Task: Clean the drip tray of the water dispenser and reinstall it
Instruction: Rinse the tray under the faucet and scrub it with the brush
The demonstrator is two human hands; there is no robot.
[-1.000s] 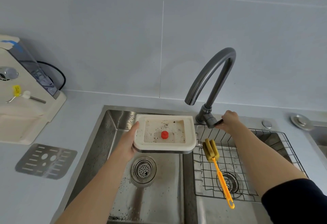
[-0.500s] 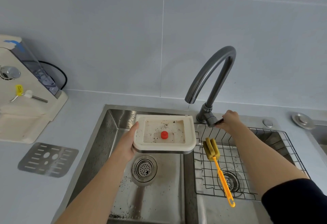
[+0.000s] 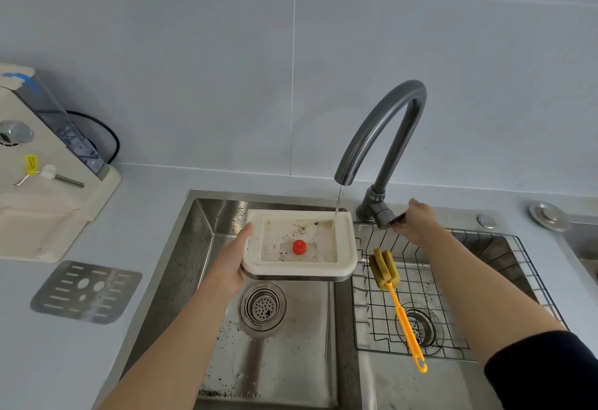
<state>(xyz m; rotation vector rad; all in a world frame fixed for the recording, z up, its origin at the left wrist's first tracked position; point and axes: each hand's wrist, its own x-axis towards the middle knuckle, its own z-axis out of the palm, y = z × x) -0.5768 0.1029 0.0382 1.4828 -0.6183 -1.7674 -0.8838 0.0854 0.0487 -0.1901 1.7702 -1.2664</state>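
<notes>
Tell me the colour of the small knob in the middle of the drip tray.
The knob is red, clearest in the head view.

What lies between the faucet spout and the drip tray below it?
In the head view, only a thin stream of water runs from the faucet spout into the far right corner of the drip tray, which the left hand holds.
</notes>
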